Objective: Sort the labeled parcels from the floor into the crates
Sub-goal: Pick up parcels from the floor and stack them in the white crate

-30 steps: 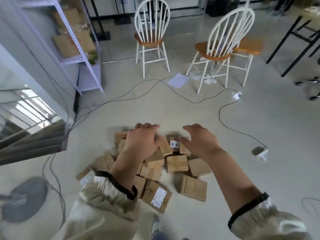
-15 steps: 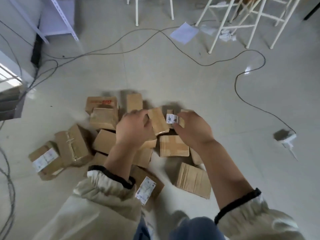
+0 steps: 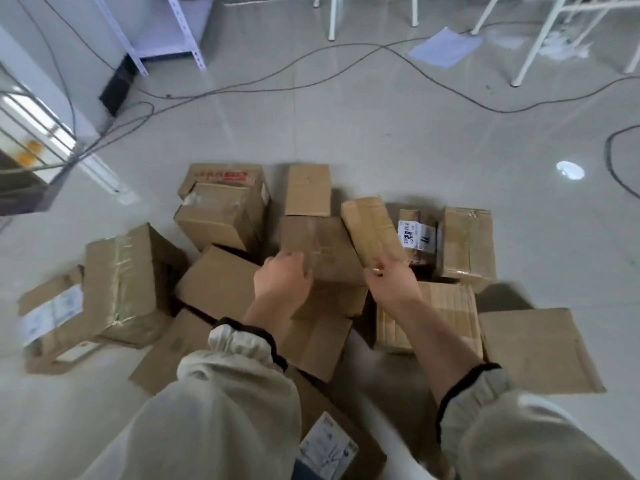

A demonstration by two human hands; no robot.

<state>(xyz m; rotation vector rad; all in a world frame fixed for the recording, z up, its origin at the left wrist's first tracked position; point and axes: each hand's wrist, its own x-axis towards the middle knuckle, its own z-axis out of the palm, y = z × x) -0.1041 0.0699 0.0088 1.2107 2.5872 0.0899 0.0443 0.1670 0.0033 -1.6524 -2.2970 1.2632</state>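
A heap of several brown cardboard parcels lies on the pale floor. My right hand (image 3: pixel 389 282) pinches the near end of a slim brown parcel (image 3: pixel 372 228), which tilts up over the heap. My left hand (image 3: pixel 282 277) has its fingers curled over the near edge of a taped square parcel (image 3: pixel 320 249) in the middle. Behind the slim parcel sits a small parcel with a white barcode label (image 3: pixel 415 235). Another labelled parcel (image 3: pixel 52 317) lies at the far left, and a third labelled parcel (image 3: pixel 327 445) lies close to my knees. No crate is in view.
Black cables (image 3: pixel 311 64) trail across the floor behind the heap. White chair legs (image 3: pixel 540 36) stand at the back right next to a sheet of paper (image 3: pixel 445 46). A white metal shelf (image 3: pixel 166 32) stands back left. A metal railing (image 3: pixel 34 133) is at the left edge.
The camera has dropped closer to the heap. My right hand has taken hold of the slim parcel and tilted it up. My left hand has slid onto the square parcel.
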